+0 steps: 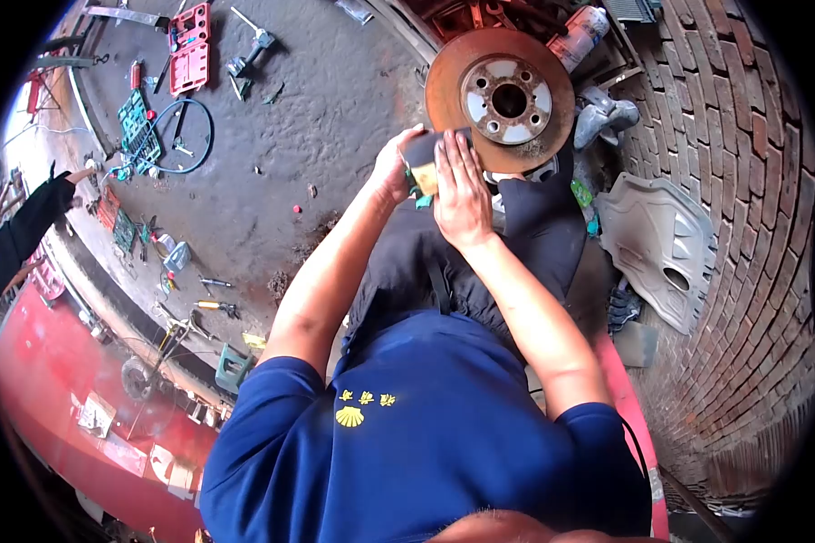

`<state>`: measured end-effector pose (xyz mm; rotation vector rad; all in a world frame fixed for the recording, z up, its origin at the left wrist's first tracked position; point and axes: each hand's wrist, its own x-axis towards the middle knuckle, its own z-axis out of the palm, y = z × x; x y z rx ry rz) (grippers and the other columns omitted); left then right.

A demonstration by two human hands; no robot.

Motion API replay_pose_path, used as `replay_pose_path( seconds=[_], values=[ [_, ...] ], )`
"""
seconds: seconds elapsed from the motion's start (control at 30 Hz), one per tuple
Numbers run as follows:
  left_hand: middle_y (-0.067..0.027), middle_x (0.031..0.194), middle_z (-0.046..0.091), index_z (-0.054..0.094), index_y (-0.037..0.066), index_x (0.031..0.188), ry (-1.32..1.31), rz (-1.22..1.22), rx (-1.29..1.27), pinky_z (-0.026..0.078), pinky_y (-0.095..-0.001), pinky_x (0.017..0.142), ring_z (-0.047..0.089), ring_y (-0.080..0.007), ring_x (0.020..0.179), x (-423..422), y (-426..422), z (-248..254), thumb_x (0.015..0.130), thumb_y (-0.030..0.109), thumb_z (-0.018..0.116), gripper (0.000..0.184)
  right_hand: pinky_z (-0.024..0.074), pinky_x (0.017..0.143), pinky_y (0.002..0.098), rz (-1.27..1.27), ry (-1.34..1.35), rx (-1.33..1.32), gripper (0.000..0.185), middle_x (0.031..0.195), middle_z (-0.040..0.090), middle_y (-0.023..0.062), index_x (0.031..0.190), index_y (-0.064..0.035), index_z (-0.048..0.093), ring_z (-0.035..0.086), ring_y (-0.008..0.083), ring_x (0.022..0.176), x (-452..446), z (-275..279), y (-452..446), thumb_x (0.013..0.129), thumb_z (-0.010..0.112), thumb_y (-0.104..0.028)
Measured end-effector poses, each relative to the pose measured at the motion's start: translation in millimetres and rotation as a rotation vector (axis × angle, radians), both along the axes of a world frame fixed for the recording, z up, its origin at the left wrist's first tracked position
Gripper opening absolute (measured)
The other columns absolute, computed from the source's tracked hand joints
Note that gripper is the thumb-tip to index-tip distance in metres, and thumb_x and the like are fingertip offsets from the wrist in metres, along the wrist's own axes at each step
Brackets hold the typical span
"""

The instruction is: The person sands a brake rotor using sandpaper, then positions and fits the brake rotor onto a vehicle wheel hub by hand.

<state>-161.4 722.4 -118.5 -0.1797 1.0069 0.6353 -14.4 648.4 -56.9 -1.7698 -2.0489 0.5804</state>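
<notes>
Both my hands are at a small flat piece [423,178], dark grey on top and yellow at its lower end; it may be sandpaper, but I cannot tell for sure. My left hand [393,172] grips its left edge. Across its right side lies my right hand [463,197], fingers straight, close together and pressed on it. Something green shows under the piece near my left fingers. Just beyond my hands stands a rusty brake disc [444,86] with a bare-metal hub face [509,136].
Left on the floor lie a red tool case [190,56], an air tool [249,56], a green socket tray [138,127] and a looped hose [210,145]. A grey plastic liner [647,240] leans by the brick wall [752,217]. At far left is another person's dark sleeve [27,231].
</notes>
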Motion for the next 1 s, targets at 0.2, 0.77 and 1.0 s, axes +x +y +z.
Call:
replay_pose_path(
  seconds=[0.2, 0.77, 1.0],
  values=[
    [-0.0088, 0.13, 0.076, 0.07, 0.003, 0.135, 0.156, -0.001, 0.16, 0.058, -0.039, 0.105, 0.074, -0.0226, 0.115, 4.0, -7.9, 14.4, 0.114, 0.034, 0.05, 0.043, 0.0278, 0.134, 0.0517, -0.059, 0.005, 0.116, 0.065, 0.169, 0.042, 0.0271, 0.158, 0.0049, 0.049, 0.039, 0.0429, 0.159, -31.9, -15.5, 116.4, 0.095, 0.06, -0.007],
    [-0.0095, 0.096, 0.079, 0.076, 0.006, 0.104, 0.112, 0.01, 0.138, 0.059, -0.0376, 0.08, 0.071, -0.0211, 0.084, 4.3, -0.7, 7.3, 0.104, 0.039, 0.067, 0.033, 0.0399, 0.128, 0.0486, 0.263, -0.038, 0.025, 0.053, 0.163, 0.055, 0.0184, 0.15, -0.0011, 0.062, 0.052, 0.0338, 0.153, 71.5, 6.5, -3.7, 0.098, 0.054, -0.003],
    [-0.0102, 0.102, 0.08, 0.074, 0.006, 0.111, 0.104, -0.025, 0.015, 0.062, -0.0419, 0.085, 0.074, -0.0248, 0.089, 1.7, 1.7, 18.5, 0.102, 0.04, 0.069, 0.036, 0.0389, 0.129, 0.048, 0.403, -0.027, 0.065, 0.054, 0.164, 0.054, 0.0178, 0.152, -0.0005, 0.06, 0.051, 0.0331, 0.153, 67.3, 7.8, 23.5, 0.098, 0.057, -0.006]
  ],
)
